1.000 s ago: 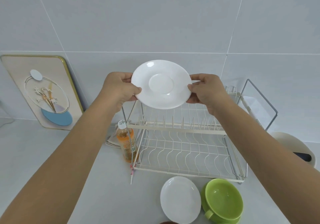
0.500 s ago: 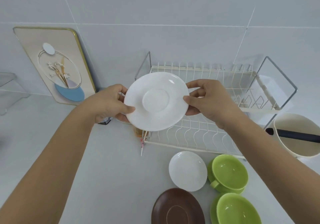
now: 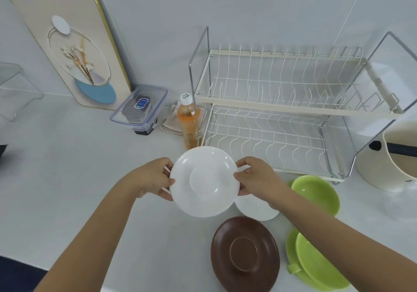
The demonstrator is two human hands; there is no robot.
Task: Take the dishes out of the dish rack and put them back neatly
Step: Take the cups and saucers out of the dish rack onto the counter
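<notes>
A white saucer is held over the counter in front of the two-tier wire dish rack, which holds no dishes. My left hand grips its left rim and my right hand grips its right rim. Below my right hand lies a second white plate, partly hidden. A brown saucer lies upside down near the front edge. A green cup stands right of the white plate, and another green cup on a green saucer sits at the front right.
An orange drink bottle stands at the rack's left front corner, with a folded cloth and a clear lidded box beside it. A decorated board leans on the wall. A cream pot with a dark handle stands at the right.
Both hands have brought the white saucer down and toward me, from the upper rack level to just above the counter. The view has tilted down, showing more dishes in front.
</notes>
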